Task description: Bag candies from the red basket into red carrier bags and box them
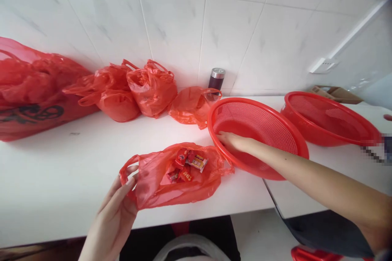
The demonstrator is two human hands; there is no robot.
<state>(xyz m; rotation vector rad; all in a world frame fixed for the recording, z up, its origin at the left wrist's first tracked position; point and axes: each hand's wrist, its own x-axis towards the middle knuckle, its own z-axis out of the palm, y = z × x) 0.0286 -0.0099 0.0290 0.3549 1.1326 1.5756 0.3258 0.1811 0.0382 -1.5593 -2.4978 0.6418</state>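
Note:
My left hand (118, 202) pinches the handle of a red plastic bag (190, 193) at the bag's left end. The bag lies on its side on the white table with its mouth spread, and several small wrapped snacks (186, 165) in red and yellow wrappers show inside. My right arm reaches in from the right, and my right hand (231, 140) is down inside a red perforated plastic basket (275, 118), near its left wall. The near rim hides most of its fingers, so whether they hold anything cannot be seen.
A second red basket (330, 132) stands to the right, with a cardboard box (337, 94) behind it. Along the tiled wall are a crumpled red bag (191, 108), filled red bags (151, 89), a large red bag (36, 110) and a dark tumbler (217, 79). Two white tables (76, 187) meet below the near basket.

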